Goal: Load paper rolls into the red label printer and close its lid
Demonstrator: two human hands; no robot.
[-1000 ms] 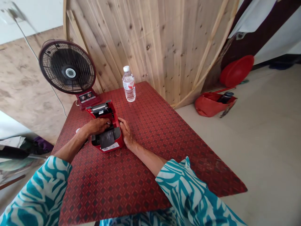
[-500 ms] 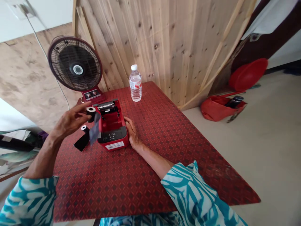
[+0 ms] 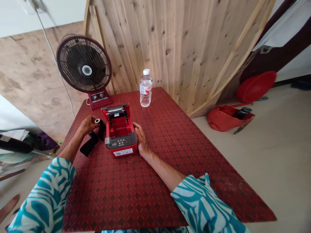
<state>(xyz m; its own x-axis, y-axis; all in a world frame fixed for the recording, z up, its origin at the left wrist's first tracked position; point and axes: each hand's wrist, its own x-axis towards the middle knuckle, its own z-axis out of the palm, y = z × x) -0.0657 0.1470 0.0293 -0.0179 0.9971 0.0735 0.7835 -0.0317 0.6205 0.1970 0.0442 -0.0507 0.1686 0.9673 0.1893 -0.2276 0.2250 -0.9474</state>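
Note:
A small red printer (image 3: 120, 134) sits on the red patterned table (image 3: 155, 155) with its lid open and its red bay bare. My left hand (image 3: 87, 125) is just left of the printer, low over the table, fingers closed round a black roll (image 3: 97, 122) with a white core. A second black roll with a loose dark strip (image 3: 88, 145) lies on the table under that hand. My right hand (image 3: 141, 139) rests against the printer's right side, fingers together and pressed on the casing.
A dark red table fan (image 3: 85, 67) stands at the table's back left. A clear water bottle (image 3: 146, 88) stands behind the printer. Wooden boards lean on the wall behind. A red bag (image 3: 224, 117) and a red basin (image 3: 256, 86) lie on the floor at right.
My left hand lifted the black roll out of the printer's bay, swung it left, then lowered it to the table beside the printer. The right hand stayed on the printer's side.

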